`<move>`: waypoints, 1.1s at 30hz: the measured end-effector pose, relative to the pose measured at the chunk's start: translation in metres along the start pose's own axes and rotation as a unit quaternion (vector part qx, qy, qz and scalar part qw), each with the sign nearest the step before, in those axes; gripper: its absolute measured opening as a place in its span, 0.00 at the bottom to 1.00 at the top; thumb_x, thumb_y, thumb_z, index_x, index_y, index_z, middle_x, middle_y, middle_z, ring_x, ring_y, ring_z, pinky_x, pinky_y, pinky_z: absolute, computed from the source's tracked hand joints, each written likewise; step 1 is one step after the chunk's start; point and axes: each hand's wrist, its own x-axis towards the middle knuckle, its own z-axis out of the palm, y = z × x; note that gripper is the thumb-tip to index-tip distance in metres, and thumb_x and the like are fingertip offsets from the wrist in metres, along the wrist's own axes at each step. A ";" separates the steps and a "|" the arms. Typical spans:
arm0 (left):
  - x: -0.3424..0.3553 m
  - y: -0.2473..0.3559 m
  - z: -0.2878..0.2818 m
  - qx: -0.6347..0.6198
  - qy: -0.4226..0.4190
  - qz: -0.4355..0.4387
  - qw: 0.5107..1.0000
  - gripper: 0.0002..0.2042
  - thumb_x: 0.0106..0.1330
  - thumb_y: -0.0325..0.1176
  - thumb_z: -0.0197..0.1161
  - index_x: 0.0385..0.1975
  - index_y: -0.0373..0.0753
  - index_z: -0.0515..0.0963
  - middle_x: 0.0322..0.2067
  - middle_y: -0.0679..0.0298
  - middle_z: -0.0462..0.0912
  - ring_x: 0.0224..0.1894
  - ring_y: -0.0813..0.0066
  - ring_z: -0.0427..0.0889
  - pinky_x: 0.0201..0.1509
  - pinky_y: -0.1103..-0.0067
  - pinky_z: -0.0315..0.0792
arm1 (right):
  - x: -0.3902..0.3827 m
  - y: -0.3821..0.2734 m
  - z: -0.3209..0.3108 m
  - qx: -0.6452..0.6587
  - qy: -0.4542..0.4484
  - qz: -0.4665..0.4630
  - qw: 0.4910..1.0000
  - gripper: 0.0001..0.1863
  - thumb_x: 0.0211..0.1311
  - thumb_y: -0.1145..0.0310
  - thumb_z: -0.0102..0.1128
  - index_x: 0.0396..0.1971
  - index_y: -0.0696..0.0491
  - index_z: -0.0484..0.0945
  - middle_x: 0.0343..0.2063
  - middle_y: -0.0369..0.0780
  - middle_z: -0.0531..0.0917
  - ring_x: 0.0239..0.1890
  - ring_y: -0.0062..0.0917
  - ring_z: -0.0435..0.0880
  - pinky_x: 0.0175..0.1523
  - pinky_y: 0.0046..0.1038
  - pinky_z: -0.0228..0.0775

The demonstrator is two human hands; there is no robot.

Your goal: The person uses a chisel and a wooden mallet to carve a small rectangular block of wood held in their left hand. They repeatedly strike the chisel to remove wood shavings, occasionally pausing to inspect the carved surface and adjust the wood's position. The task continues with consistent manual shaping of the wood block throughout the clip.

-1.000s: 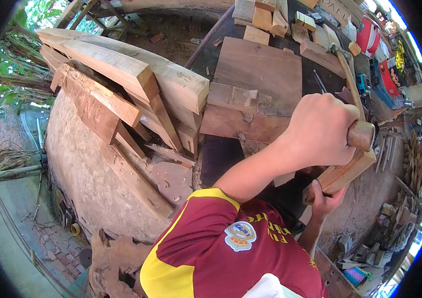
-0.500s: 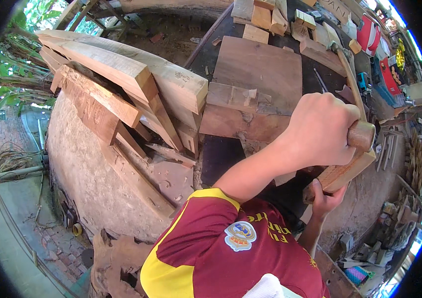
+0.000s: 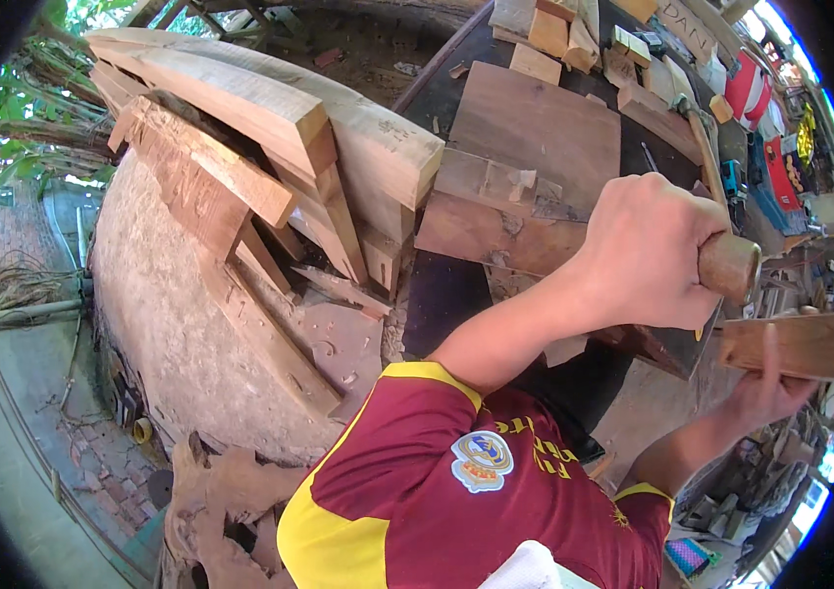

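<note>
My left hand (image 3: 648, 255) is closed around a thick round wooden handle (image 3: 729, 267); whatever tool it belongs to is not clearly visible. Below and to the right, my right hand (image 3: 772, 391) grips a rectangular wooden block (image 3: 785, 346), which reaches the dark rim of the picture. A long pale wooden shaft (image 3: 702, 137) with a metal end stands behind the left fist; whether it joins the handle, I cannot tell. Both forearms come from the lower edge.
A dark workbench (image 3: 446, 304) holds a brown board (image 3: 535, 118), small wood blocks (image 3: 549, 34) and tools (image 3: 733, 177). Thick timbers (image 3: 378, 147) lean at the left on a rough pale surface (image 3: 152, 314). Red and white items (image 3: 751, 88) crowd the right, and foliage shows upper left.
My right hand and the block have swung out to the right, away from the handle. My left fist has shifted slightly right, still on the handle. The view has moved a little.
</note>
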 end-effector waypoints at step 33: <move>0.000 -0.003 0.011 0.087 -0.042 -0.013 0.995 0.08 0.30 0.34 0.62 0.12 0.41 0.73 0.14 0.56 0.74 0.21 0.51 0.77 0.25 0.65 0.71 | -0.039 0.012 0.009 -0.308 -0.157 -0.039 0.938 0.36 0.47 0.75 0.70 0.57 0.63 0.64 0.50 0.48 0.75 0.54 0.39 0.74 0.60 0.37 0.63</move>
